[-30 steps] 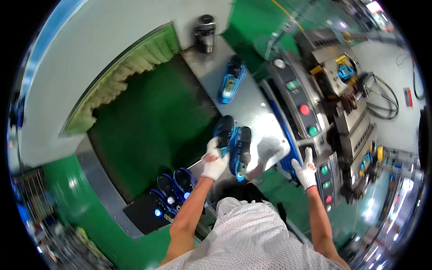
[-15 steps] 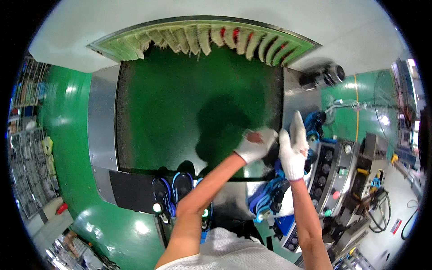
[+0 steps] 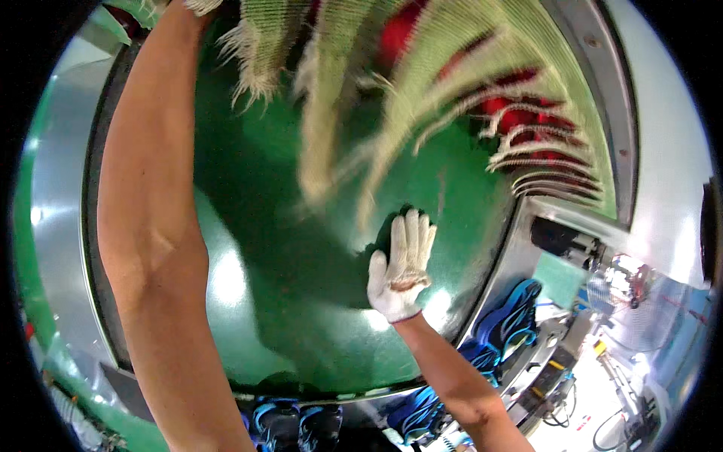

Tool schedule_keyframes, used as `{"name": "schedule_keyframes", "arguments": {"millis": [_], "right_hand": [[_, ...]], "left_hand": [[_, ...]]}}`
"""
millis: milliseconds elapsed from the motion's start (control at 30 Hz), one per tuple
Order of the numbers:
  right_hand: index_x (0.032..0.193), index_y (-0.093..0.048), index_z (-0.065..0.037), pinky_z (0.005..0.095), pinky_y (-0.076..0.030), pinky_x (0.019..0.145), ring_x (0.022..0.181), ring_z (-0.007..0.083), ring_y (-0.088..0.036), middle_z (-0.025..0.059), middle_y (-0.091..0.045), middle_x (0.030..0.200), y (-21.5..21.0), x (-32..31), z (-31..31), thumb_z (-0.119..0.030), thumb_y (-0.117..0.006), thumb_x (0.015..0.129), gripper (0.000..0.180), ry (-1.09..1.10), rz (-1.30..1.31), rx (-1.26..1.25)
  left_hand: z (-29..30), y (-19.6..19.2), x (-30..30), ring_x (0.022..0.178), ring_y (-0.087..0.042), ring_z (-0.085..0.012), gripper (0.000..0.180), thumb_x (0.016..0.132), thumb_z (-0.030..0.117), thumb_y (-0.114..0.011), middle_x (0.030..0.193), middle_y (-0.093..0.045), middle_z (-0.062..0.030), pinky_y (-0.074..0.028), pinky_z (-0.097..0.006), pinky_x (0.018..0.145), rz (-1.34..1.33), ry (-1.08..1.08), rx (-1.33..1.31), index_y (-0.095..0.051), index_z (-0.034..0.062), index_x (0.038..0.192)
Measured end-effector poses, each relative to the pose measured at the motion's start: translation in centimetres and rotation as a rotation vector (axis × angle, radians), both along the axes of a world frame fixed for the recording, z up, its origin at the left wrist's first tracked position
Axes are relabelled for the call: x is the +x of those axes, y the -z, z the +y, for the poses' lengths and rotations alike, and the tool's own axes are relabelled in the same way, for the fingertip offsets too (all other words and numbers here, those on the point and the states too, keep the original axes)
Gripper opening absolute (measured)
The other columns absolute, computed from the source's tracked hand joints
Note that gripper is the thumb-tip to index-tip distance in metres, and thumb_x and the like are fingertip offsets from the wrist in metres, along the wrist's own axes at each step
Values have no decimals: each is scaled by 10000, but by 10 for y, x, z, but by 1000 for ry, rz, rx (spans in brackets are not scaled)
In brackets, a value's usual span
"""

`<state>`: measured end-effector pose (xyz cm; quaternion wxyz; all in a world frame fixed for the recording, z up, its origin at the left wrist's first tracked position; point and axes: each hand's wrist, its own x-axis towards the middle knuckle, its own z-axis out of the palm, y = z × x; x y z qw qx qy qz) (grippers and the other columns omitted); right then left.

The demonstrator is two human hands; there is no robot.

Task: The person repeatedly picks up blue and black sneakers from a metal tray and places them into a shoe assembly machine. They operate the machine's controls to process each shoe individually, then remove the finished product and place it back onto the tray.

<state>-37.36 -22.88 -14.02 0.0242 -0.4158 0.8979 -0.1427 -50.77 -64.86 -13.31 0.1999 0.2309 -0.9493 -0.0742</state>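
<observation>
My right hand (image 3: 405, 275), in a white glove worn through at the back, lies with fingers spread on or just above the green conveyor belt (image 3: 301, 286). It holds nothing. My left arm stretches far forward along the belt's left side. Of my left hand (image 3: 202, 4) only a bit of white glove shows at the top edge; its fingers are out of sight. Close ahead hangs a curtain of pale green frayed fabric strips (image 3: 331, 98), some smeared by motion. Red light or red parts (image 3: 399, 34) show between the strips.
Dark blue-trimmed shoes (image 3: 277, 422) stand at the belt's near edge. More blue shoes (image 3: 508, 320) sit along the right metal rail (image 3: 493, 279). A dark cylindrical motor (image 3: 561, 237) is fixed beside the curtain frame (image 3: 621, 151).
My view has moved in close to the curtain. My left arm has reached forward to the strips. My right hand has left the shoes at the right and is now over the belt.
</observation>
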Motion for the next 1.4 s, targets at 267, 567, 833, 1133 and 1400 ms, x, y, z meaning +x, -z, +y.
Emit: {"name": "schedule_keyframes", "arguments": {"millis": [267, 567, 833, 1133, 1400], "right_hand": [[1520, -297, 114, 613, -117, 1220, 1496, 508, -226, 337, -273, 1585, 3, 7, 7, -251, -432, 1029, 626, -31, 19, 111], [1512, -290, 143, 575, -132, 1221, 1503, 496, -220, 338, -254, 1597, 7, 19, 9, -315, -361, 1066, 643, 18, 57, 169], [1474, -348, 98, 702, -136, 1171, 1450, 599, -230, 368, -284, 1558, -4, 14, 1, -260, -472, 982, 621, 20, -51, 64], [1251, -567, 50, 513, -350, 1106, 1269, 411, -455, 249, -499, 1321, -116, -3, 2, -282, -681, 827, 551, 101, -304, 168], [1480, -469, -33, 408, -499, 1059, 1257, 318, -621, 184, -566, 1447, -271, 146, 205, -347, -578, 999, 584, 339, -717, -694]], "left_hand": [[-18, 48, -22, 880, -714, -376, 364, 965, 254, -451, 1016, -725, -216, -548, -513, 784, 220, -34, 210, -649, 30, 1172], [-44, 101, 4, 1121, -604, -317, 410, 935, 267, -583, 1268, -613, -170, -466, -456, 970, 326, -23, 421, -603, 108, 1312], [-39, 78, 13, 1335, -507, -264, 556, 908, 279, -699, 1492, -514, -129, -393, -405, 1136, 370, 84, 469, -561, 177, 1437], [150, -6, 162, 1476, -301, -410, 550, 1070, 347, -425, 1589, -342, -200, -210, -567, 1225, 7, 228, -139, -370, 43, 1525], [251, -49, 336, 1440, -338, -438, 755, 925, 344, -640, 1545, -345, -310, -311, -527, 1175, -633, 291, 204, -361, -52, 1505]]}}
